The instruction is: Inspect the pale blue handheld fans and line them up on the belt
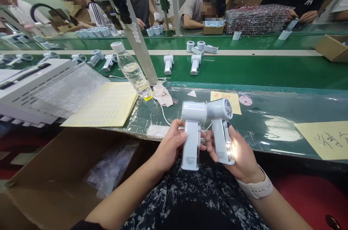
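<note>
Two pale blue-white handheld fans are held upright side by side over the near edge of the workbench (pixel 261 128), their heads touching or nearly so. My left hand (pixel 171 143) is closed round the handle of the left fan (pixel 191 143), which has small print near its base. Closed on the handle of the right fan (pixel 220 139), my right hand (pixel 244 157) tilts it slightly; its round head faces right and its shiny side strip catches the light. The fingertips of my right hand are partly hidden behind the handles.
A water bottle (pixel 133 72) stands by a slanted metal post (pixel 141 49). Yellow label sheets (pixel 106 103) lie left, above an open cardboard box (pixel 49 164) with plastic bags. More fans (pixel 195 64) lie on the green conveyor belt (pixel 244 70). Several people work across it.
</note>
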The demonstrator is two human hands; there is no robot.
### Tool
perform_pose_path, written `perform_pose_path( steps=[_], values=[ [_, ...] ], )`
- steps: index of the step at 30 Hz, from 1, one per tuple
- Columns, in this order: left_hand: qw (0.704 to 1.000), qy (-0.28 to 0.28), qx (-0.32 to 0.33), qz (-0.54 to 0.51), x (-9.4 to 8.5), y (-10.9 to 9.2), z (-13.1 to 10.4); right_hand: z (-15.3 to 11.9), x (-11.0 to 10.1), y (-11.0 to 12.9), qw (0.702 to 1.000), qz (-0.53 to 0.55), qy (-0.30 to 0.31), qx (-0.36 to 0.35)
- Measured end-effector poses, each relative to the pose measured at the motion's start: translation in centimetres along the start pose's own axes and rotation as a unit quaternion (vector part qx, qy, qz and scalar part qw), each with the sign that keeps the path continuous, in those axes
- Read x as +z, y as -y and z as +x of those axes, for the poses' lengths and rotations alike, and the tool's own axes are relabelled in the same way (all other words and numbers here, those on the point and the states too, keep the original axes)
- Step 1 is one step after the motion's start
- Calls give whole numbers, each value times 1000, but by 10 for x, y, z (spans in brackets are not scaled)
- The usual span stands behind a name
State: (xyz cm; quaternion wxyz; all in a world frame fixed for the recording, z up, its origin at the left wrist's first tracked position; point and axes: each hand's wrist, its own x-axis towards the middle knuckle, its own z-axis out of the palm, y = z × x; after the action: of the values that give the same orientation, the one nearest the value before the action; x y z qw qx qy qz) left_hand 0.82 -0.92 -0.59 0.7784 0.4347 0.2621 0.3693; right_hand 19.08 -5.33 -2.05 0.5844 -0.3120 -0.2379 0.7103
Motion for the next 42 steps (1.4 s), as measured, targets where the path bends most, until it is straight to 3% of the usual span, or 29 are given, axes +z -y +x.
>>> perform_pose_path(
  steps=[9,13,20,26,34,42],
  values=[
    [999,44,6,16,2,-9,-7,-8,8,-1,998,-13,-64,-13],
    [1000,16,-5,16,4,-9,-6,-5,11,3,997,-7,-83,-3],
    [999,-17,-42,18,1,-4,0,-7,12,7,998,46,-15,47],
    [998,-28,-25,-47,0,0,0,-9,20,10,999,48,14,1],
    [997,55,-15,-49,4,-6,-6,-10,10,10,998,31,-40,-30],
    [998,53,-4,13,3,-10,-8,-5,12,7,991,36,-119,-54]
  ],
)
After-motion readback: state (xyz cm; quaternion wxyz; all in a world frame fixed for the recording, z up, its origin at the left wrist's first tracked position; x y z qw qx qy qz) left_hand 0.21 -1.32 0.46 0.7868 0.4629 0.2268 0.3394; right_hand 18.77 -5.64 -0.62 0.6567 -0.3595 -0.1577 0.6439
